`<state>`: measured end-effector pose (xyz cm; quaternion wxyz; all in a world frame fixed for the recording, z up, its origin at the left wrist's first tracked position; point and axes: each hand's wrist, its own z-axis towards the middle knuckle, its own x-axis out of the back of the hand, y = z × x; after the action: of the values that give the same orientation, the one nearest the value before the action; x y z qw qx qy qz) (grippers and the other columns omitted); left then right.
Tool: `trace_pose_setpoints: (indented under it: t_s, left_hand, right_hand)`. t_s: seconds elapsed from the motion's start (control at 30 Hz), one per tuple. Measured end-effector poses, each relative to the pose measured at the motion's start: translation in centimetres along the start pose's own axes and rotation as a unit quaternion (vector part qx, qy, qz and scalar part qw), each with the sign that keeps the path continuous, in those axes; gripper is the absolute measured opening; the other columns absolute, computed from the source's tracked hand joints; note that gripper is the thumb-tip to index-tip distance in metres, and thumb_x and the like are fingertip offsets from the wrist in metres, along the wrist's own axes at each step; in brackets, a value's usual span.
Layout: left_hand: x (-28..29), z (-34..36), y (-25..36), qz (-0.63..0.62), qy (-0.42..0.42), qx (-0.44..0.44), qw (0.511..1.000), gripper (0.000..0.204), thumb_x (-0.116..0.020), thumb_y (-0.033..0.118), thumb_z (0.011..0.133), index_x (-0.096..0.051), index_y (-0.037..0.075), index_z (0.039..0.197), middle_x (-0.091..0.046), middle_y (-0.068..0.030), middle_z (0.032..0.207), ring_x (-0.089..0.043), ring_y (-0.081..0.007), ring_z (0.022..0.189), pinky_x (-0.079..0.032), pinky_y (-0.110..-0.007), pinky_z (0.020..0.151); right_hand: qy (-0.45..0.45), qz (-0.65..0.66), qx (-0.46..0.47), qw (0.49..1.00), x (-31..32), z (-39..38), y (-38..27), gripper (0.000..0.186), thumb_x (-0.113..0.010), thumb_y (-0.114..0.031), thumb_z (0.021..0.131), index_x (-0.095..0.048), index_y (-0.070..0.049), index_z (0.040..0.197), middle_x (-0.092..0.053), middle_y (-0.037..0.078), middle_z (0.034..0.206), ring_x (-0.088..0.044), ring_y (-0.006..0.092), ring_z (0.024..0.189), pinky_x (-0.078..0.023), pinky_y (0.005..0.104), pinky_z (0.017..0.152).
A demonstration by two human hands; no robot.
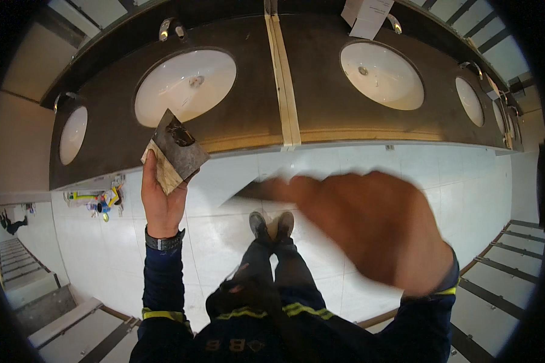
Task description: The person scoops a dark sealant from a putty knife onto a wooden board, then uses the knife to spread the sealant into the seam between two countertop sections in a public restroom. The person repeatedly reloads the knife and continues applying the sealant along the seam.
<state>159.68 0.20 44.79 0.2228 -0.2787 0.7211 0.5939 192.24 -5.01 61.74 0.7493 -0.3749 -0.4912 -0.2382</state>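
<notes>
My left hand (165,209) grips a square flat piece of board or tile (191,158) from below, with the thumb along its near side. Its face is part grey, part mottled cream, and a dark glossy dab of paste (180,132) sits on the grey part. My right hand (375,224) is blurred by motion, its fingers closed around what looks like a putty knife (252,190). The dark blade points left towards the piece, apart from it; its handle is hidden in my fist. Both hands are in front of the counter's near edge.
A long dark counter (248,66) runs across ahead with white basins (215,66) and faucets (166,29). Pale tape-like strips (283,85) cross it. A white box (366,17) stands behind one basin. Several tools and containers (106,199) lie on the white tiled floor (224,254) at left.
</notes>
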Motion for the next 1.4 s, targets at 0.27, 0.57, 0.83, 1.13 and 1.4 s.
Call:
trace_pose_setpoints:
  t_s: [0.27, 0.57, 0.83, 1.13, 1.4]
  left_hand:
    - [-2.9, 14.1, -8.5, 0.121, -0.09, 0.09, 0.985, 0.045, -0.051, 0.034, 0.108, -0.048, 0.008, 0.144, -0.06, -0.0069, 0.136, -0.059, -0.019, 0.124, -0.047, -0.036, 0.107]
    - [-4.2, 26.2, -13.7, 0.215, -0.16, 0.013, 0.963, 0.039, -0.051, 0.035, 0.109, -0.056, 0.008, 0.136, -0.065, -0.0039, 0.129, -0.065, -0.0154, 0.114, -0.052, -0.033, 0.099]
    - [-2.5, 31.1, -15.0, 0.224, -0.27, -0.08, 0.933, 0.043, -0.045, 0.038, 0.11, -0.051, 0.01, 0.141, -0.063, -0.0063, 0.132, -0.063, -0.0201, 0.12, -0.051, -0.041, 0.104]
    - [-2.4, 29.2, -16.4, 0.232, -0.302, -0.188, 0.905, 0.043, -0.043, 0.036, 0.11, -0.048, 0.008, 0.143, -0.061, -0.0103, 0.133, -0.063, -0.0235, 0.121, -0.052, -0.044, 0.107]
    - [-3.6, 25.1, -17.4, 0.192, -0.287, -0.357, 0.868, 0.042, -0.047, 0.036, 0.11, -0.058, 0.002, 0.131, -0.067, -0.0085, 0.121, -0.065, -0.0181, 0.11, -0.05, -0.035, 0.096]
  right_hand:
    - [0.288, 0.323, -0.334, 0.837, -21.7, -7.5, 30.0, 0.036, -0.054, -0.017, 0.106, -0.053, -0.002, 0.139, -0.074, 0.01, 0.111, -0.068, 0.013, 0.085, -0.053, 0.0276, 0.071]
    - [0.364, 0.269, -0.298, 0.841, -26.6, -7.2, 35.7, 0.036, -0.055, -0.021, 0.107, -0.056, -0.003, 0.137, -0.074, 0.007, 0.11, -0.059, 0.0056, 0.08, -0.044, 0.0208, 0.067]
    - [0.375, 0.276, -0.214, 0.859, -27.4, -7.9, 36.2, 0.019, -0.053, -0.021, 0.106, -0.059, -0.007, 0.117, -0.073, 0.003, 0.097, -0.057, 0.0058, 0.072, -0.042, 0.0209, 0.064]
    - [0.46, 0.197, -0.148, 0.853, -27.8, -8.1, 35.7, 0.023, -0.056, -0.026, 0.105, -0.061, -0.007, 0.118, -0.074, 0.004, 0.095, -0.058, 0.0048, 0.071, -0.041, 0.0197, 0.061]
    - [0.506, 0.331, -0.142, 0.784, -28.6, -3.5, 29.0, 0.029, -0.058, -0.031, 0.104, -0.061, -0.006, 0.118, -0.065, -0.001, 0.082, -0.057, 0.0048, 0.071, -0.043, 0.0212, 0.06]
